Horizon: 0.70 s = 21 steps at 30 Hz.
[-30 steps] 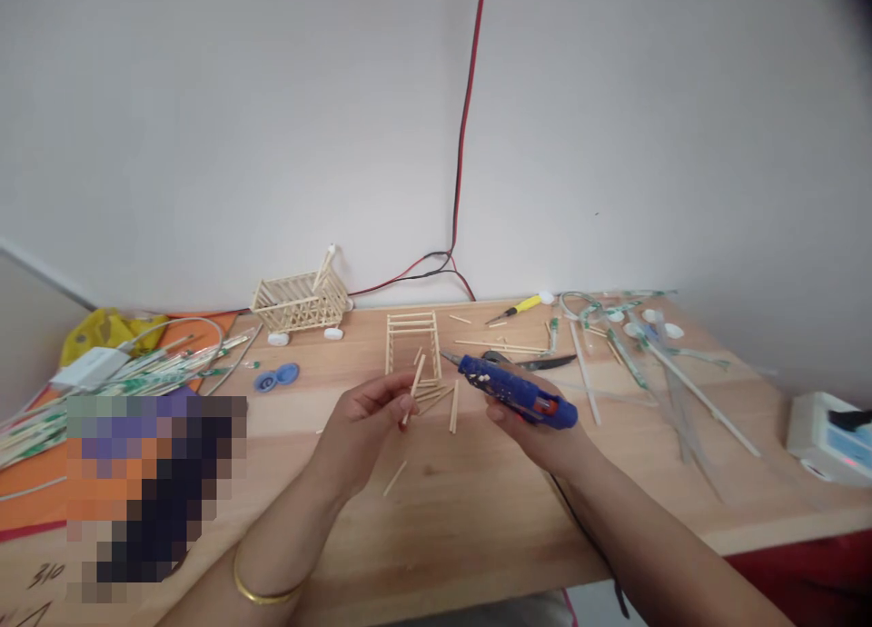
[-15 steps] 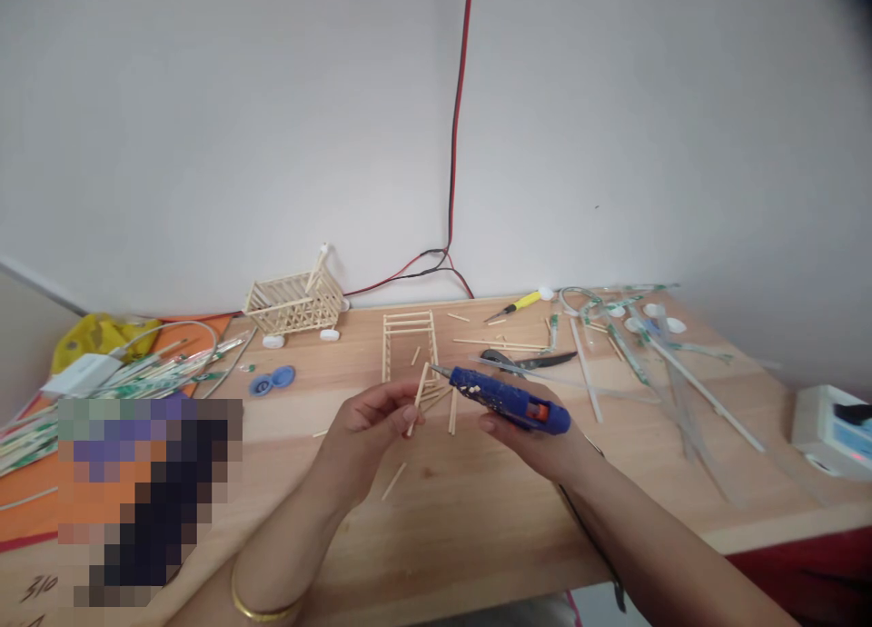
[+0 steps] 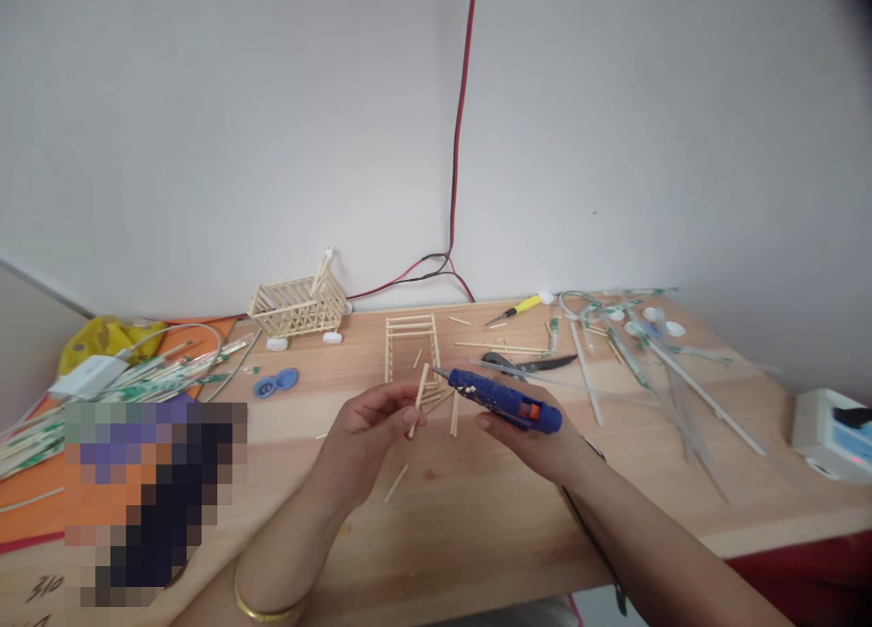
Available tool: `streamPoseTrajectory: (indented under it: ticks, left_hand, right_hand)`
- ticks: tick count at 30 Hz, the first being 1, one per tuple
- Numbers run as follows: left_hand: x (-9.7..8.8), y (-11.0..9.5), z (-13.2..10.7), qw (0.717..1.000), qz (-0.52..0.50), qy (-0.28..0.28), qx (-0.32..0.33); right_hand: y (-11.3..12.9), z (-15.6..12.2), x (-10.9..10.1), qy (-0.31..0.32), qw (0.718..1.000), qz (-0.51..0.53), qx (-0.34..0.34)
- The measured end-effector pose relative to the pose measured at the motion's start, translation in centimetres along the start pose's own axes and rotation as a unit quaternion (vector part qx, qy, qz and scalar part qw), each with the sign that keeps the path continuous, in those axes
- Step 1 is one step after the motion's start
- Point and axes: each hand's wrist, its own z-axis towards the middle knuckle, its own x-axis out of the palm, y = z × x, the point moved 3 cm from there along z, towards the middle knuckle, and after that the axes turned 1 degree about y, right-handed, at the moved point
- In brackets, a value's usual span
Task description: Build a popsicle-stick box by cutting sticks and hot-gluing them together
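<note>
My left hand [image 3: 368,427] pinches a short wooden stick [image 3: 419,395] and holds it tilted above the table. My right hand [image 3: 538,441] grips a blue glue gun [image 3: 504,398], whose nozzle points left and sits right at the stick's upper end. Just behind them a flat ladder-like stick frame [image 3: 411,343] lies on the wooden table [image 3: 477,509]. Loose sticks [image 3: 453,413] lie beneath the glue gun and one stick [image 3: 395,482] lies nearer me.
A small stick cart [image 3: 298,305] stands at the back left by blue caps [image 3: 276,382]. Black scissors [image 3: 528,363], a yellow screwdriver [image 3: 521,306], long sticks and wrappers [image 3: 654,363] lie right. A white box [image 3: 831,432] sits far right. Red and black wires [image 3: 453,227] run down the wall.
The glue gun's nozzle has moved left and closed on the stick's upper end. My left hand has shifted slightly right with the stick.
</note>
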Motion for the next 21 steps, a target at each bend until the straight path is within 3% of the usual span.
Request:
streamPoseTrajectory:
  ticks: [4,11,21]
  left_hand:
    - [-0.3,-0.4,0.1,0.998,-0.057,-0.001,-0.004]
    - [-0.8,-0.4,0.6,0.996,-0.086,-0.033,0.001]
    - [-0.9,-0.5,0.7,0.996,-0.08,-0.048,0.013]
  right_hand:
    - [0.1,0.0,0.0,-0.004,1.0,-0.002,-0.01]
    - [1.7,-0.6,0.6,0.099,0.993,-0.059,0.028]
    - [1.5,-0.6,1.1,0.107,0.991,-0.062,0.044]
